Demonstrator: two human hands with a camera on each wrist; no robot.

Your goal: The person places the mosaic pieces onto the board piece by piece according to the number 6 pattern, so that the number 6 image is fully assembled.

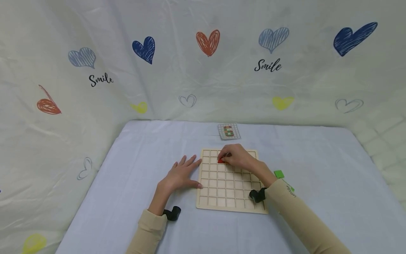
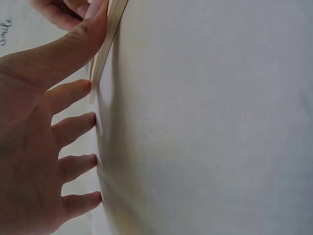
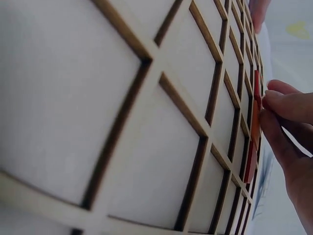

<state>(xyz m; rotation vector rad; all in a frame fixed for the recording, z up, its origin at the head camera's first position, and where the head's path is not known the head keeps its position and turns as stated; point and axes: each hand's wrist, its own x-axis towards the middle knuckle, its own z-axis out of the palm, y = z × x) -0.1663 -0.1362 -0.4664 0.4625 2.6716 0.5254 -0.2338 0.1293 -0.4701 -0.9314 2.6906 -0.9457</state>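
Observation:
A square wooden grid board (image 1: pixel 221 203) lies on the table. My left hand (image 1: pixel 181 175) is spread at its left edge, thumb and forefinger against the frame; in the left wrist view the thumb (image 2: pixel 73 46) rests at the wooden rim. Over the board's far rows, my right hand (image 1: pixel 238 156) has its fingers bent. In the right wrist view its thumb and fingertips come together at an orange tile (image 3: pixel 255 120) set between a red tile (image 3: pixel 257 85) and another red tile (image 3: pixel 250 164). From the head, only a red corner (image 1: pixel 220 160) shows under the fingers.
Beyond the board lies a small card (image 1: pixel 229 131) printed with a coloured grid figure. A green tile (image 1: pixel 279 174) lies right of the board, and another green piece (image 1: pixel 291 189) is partly covered by the right sleeve. A patterned cloth (image 1: pixel 187 70) hangs behind the white-covered table.

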